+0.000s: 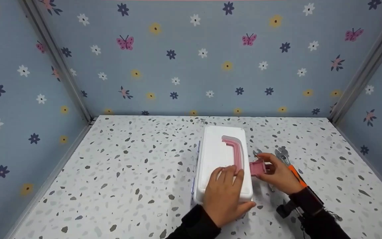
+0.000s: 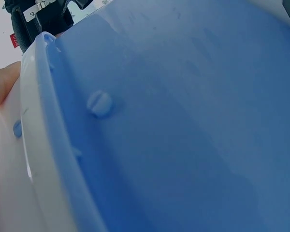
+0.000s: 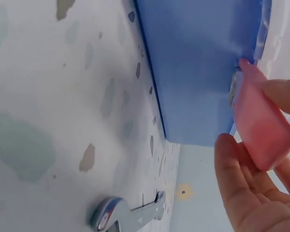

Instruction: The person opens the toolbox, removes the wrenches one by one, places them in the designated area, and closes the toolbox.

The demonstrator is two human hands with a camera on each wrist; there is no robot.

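A blue box (image 3: 198, 72) with a white lid (image 1: 219, 159) and a pink carry handle (image 1: 237, 151) sunk into that lid stands on the table. My left hand (image 1: 224, 194) lies on the near part of the lid, its fingertips reaching the handle. In the left wrist view the box wall (image 2: 183, 106) fills most of the picture. On the right side of the box, my right hand (image 1: 279, 174) pinches a pink latch (image 3: 263, 121) between thumb and fingers. The latch sticks out from the side, with its upper end at the lid's edge.
Right of the box lie an adjustable wrench (image 1: 282, 153) and an orange-and-black handle (image 1: 297, 176), partly behind the right hand. A metal wrench (image 3: 140, 217) shows in the right wrist view. The speckled table (image 1: 128, 159) is bordered by flower-patterned walls (image 1: 191, 66).
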